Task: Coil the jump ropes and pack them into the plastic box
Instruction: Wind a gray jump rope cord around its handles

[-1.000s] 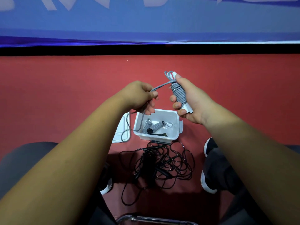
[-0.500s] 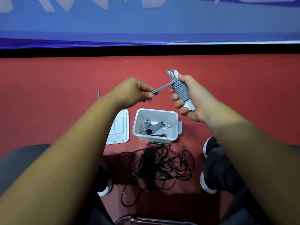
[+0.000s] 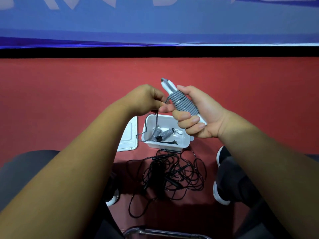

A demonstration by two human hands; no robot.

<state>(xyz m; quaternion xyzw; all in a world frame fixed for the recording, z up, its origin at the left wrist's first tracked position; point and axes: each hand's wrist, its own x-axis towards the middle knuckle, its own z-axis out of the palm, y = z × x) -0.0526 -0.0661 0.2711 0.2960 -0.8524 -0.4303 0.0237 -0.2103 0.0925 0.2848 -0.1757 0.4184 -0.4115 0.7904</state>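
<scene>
A white plastic box [image 3: 166,147] sits open on the red floor [image 3: 69,104], and its lid [image 3: 128,138] lies flat just beside its left wall. Inside the box are two small grey rope bundles [image 3: 165,134], each wound tight with a dark handle end showing, and one has a thin loop sticking out to the right. Some dark bits lie on the bottom next to them, too small to make out.

Above the box, the right hand [image 3: 203,116] is wrapped around a grey jump rope [image 3: 183,104], fingers curled across the front and thumb up along the side. The rope is wound in neat close turns around its two white handles, which poke out at the top and again below the fingers. The left hand [image 3: 146,100] pinches the loose end just beside the bundle, fingers closed on it. From there the free tail drops down and curls over the box's left rim.

On the near side of the box, a black rope [image 3: 170,171] lies in a loose tangle between the person's two shoes.
</scene>
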